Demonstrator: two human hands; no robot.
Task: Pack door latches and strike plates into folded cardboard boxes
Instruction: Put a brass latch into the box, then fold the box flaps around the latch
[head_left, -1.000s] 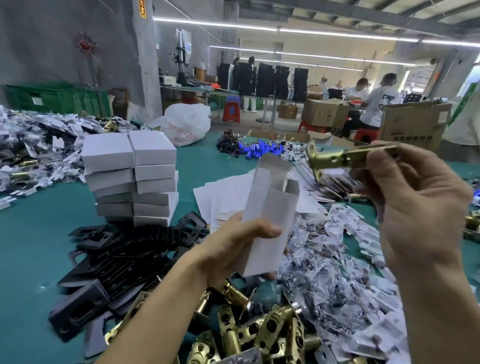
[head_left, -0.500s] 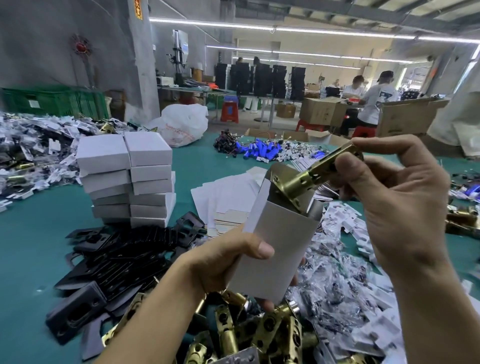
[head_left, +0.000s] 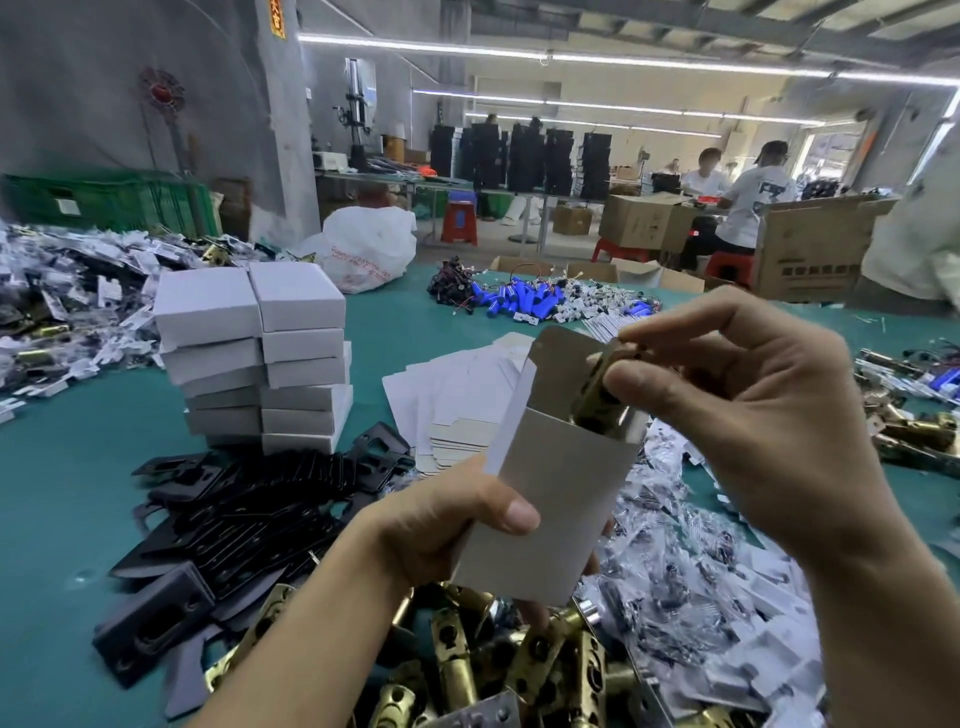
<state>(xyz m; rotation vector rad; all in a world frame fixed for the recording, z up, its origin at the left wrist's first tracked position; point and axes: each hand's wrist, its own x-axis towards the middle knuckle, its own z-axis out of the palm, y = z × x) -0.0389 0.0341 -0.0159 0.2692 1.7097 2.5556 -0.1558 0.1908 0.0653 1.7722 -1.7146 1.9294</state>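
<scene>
Brass latch (head_left: 597, 397) is halfway in the box (head_left: 550, 512) your left hand (head_left: 441, 530) grips; your right hand (head_left: 753, 415) pinches it. Strike plate (head_left: 254, 519) and closing seem left.

**Around the packing table**

A teal table top (head_left: 62, 467) carries a heap of blue cylinders with thin wires (head_left: 524, 301) at its far side, just beside a dark tangle of wired parts (head_left: 452, 283). Clear packets with white cards lie in 2 heaps, one at the near right (head_left: 701, 597) and one at the far left (head_left: 62, 291). Beyond the table edge sits a white plastic sack (head_left: 369, 247) with red print, near a grey pillar (head_left: 283, 156). Green crates (head_left: 104, 205) stand against the wall under a red fan (head_left: 162, 93). Further back are a red stool (head_left: 460, 223), brown cartons (head_left: 636, 223), tall black stacks (head_left: 524, 156) on a bench and 2 seated people in white shirts (head_left: 756, 200). Light strips (head_left: 571, 60) run along the ceiling.
</scene>
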